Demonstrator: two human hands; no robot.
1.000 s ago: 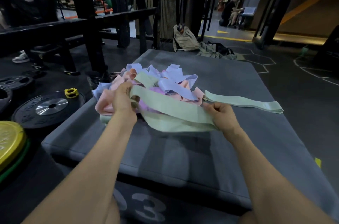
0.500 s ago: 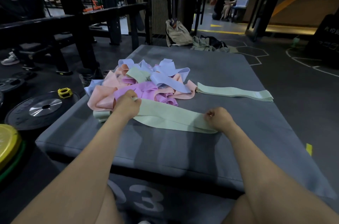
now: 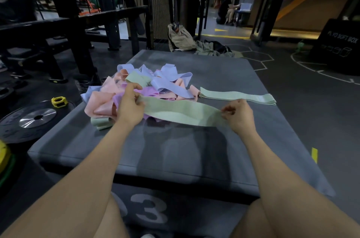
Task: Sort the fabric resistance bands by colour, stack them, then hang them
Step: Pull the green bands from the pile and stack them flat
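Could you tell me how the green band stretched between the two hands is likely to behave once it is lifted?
Probably floppy: the green band sags and ripples between the left hand and right hand. Likely light, since a pinch at each end carries it. It should lie flat readily, like the folded green stack on the mat.

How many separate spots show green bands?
4: one stretched between the hands, a flat stack right of the pile, one atop the pile, one poking out at its near-left edge. More may be buried.
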